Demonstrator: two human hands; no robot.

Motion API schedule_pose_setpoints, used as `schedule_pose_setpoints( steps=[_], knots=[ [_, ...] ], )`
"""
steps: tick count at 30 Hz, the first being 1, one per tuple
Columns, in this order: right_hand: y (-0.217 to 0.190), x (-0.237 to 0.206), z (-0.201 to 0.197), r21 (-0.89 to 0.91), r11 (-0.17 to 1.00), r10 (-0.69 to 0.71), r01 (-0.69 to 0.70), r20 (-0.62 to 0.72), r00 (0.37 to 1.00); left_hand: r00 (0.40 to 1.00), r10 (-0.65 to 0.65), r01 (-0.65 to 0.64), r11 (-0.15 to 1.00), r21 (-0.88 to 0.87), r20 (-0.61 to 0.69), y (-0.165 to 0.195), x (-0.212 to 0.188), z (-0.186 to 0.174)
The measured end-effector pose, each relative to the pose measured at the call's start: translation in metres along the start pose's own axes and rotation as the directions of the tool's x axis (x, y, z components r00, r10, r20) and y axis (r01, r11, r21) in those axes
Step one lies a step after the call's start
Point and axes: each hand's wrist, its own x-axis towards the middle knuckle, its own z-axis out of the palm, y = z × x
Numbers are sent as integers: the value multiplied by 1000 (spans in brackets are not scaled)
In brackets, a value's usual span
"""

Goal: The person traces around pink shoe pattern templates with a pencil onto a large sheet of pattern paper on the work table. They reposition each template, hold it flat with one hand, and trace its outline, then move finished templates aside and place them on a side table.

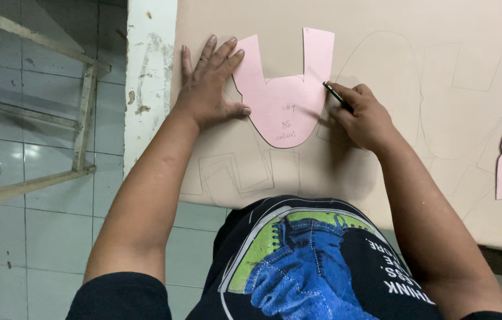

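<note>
I see a pink paper template [284, 98] lying flat on the tan sheet [417, 71] covering the desk, long axis running away from me, two prongs pointing far, rounded end near. Left hand [209, 86] spread wide, pressing its left edge. Right hand [362, 115] grips a dark pen [337, 95], tip at its right edge. Grey tiled floor [43, 231] at left.

Place: we see a pattern-cutting workshop.
Evidence: tan sheet [440, 35] pencilled with traced outlines; pink paper templates [283, 98] at 12 and 3 o'clock; worn wooden frame [85, 112] at 9 o'clock.
</note>
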Motion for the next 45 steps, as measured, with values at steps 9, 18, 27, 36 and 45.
schedule_pose_setpoints(
  steps=[9, 18, 27, 36, 45],
  knots=[
    [0, -1, 2, -23, 1000, 10, -11, -21, 1000, 997, 26, -32, 995, -90, -70, -6, -3, 4],
    [4, -2, 4, -41, 999, -26, 25, -26, 999, 993, 33, -47, 990, -135, -111, -9, -1, 7],
    [3, -9, 6, 19, 998, -50, 52, -62, 997, 995, 17, -30, 991, -128, -101, -5, -2, 9],
    [3, -8, 4, -13, 999, -41, 41, -59, 997, 996, 17, -30, 990, -137, -93, -7, -4, 6],
    [7, -9, 8, -12, 996, -84, 83, -67, 994, 988, 74, -94, 985, -147, -132, -12, -7, 9]
  ],
)
